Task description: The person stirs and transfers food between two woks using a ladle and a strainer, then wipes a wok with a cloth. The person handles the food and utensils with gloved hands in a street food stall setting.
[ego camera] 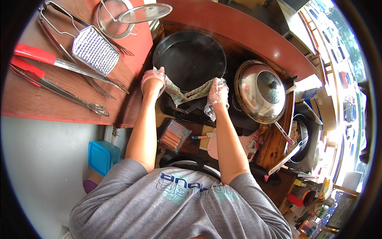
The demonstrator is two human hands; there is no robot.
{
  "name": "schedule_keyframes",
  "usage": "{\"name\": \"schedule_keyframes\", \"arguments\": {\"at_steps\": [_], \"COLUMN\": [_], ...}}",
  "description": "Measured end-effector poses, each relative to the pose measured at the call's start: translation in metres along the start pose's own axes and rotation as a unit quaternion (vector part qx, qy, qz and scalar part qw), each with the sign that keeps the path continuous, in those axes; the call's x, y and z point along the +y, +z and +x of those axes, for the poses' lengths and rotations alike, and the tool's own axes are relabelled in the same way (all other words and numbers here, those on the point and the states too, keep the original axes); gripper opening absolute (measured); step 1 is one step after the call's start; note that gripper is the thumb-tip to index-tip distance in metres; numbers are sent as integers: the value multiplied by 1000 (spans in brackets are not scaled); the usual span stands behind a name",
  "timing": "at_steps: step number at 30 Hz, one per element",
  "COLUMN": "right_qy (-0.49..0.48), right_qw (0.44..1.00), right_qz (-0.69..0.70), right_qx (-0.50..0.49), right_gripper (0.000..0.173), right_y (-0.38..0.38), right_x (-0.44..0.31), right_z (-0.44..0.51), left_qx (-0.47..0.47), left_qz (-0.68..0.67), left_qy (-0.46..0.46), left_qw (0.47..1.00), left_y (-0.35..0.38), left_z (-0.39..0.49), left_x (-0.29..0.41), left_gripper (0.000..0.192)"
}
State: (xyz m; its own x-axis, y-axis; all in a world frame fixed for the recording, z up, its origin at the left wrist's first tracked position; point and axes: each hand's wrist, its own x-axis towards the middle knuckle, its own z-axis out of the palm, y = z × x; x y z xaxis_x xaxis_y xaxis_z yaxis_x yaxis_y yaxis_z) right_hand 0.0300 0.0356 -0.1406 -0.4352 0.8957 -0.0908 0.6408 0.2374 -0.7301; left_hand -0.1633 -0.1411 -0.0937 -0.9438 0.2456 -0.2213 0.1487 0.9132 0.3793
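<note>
A large round black pan (191, 56) stands on the dark stove (203, 115), with faint steam over its far side. A checked kitchen cloth (191, 95) sags along the pan's near rim. Its left end is bunched in my left hand (153, 80), which wears a clear plastic glove at the rim's left side. My right hand (218, 91), gloved the same way, grips the cloth's right end against the rim. How far the fingers wrap the rim under the cloth is hidden. Right of the pan sits a metal domed lid (253, 98) with a glass window and black knob.
On the wooden counter at left lie red-handled tongs (71, 67), a metal grater (95, 49) and mesh strainers (115, 22). Nearer me are a pack of sausages (173, 136), a knife (203, 136) and a pink cutting board (212, 149). A blue plastic container (103, 156) is low at left.
</note>
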Motion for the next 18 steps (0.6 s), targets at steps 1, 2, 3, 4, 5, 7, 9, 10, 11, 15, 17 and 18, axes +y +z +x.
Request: {"name": "schedule_keyframes", "arguments": {"at_steps": [1, 2, 3, 4, 5, 7, 9, 10, 11, 15, 17, 18], "right_qy": [12, 18, 14, -7, -40, -94, -138, -111, -83, -56, -105, -135], "right_qw": [1000, 999, 999, 999, 997, 992, 984, 988, 990, 984, 977, 972], "right_qz": [-11, -18, -21, -42, -58, -86, -109, -111, -113, -166, -175, -181], "right_qx": [-7, -19, -27, -22, -13, -8, -15, -18, -20, -35, -62, -71], "right_gripper": [57, 57, 58, 55, 52, 48, 45, 45, 45, 52, 49, 48], "right_y": [-2, -3, -4, -1, 3, 9, 15, 19, 22, 24, 20, 19], "right_x": [-2, -2, -1, 1, 4, 16, 28, 32, 34, 35, 35, 34], "right_z": [0, 1, 2, 5, 9, 17, 25, 28, 31, 36, 36, 36], "left_qx": [-5, -8, -8, -9, -7, -4, 4, 8, 16, 28, 22, 20], "left_qz": [-9, -13, -14, -19, -20, -27, -39, -51, -64, -67, -78, -83], "left_qy": [5, 10, 16, 25, 35, 52, 67, 60, 56, 51, 48, 48], "left_qw": [1000, 1000, 1000, 999, 999, 998, 997, 997, 996, 996, 996, 995], "left_y": [4, 8, 11, 14, 16, 19, 20, 20, 20, 19, 18, 18], "left_z": [4, 9, 14, 18, 22, 26, 26, 25, 24, 22, 22, 22], "left_x": [-4, -8, -11, -15, -18, -22, -23, -24, -23, -22, -23, -23], "left_gripper": [64, 64, 65, 65, 66, 66, 66, 66, 65, 61, 63, 65]}}
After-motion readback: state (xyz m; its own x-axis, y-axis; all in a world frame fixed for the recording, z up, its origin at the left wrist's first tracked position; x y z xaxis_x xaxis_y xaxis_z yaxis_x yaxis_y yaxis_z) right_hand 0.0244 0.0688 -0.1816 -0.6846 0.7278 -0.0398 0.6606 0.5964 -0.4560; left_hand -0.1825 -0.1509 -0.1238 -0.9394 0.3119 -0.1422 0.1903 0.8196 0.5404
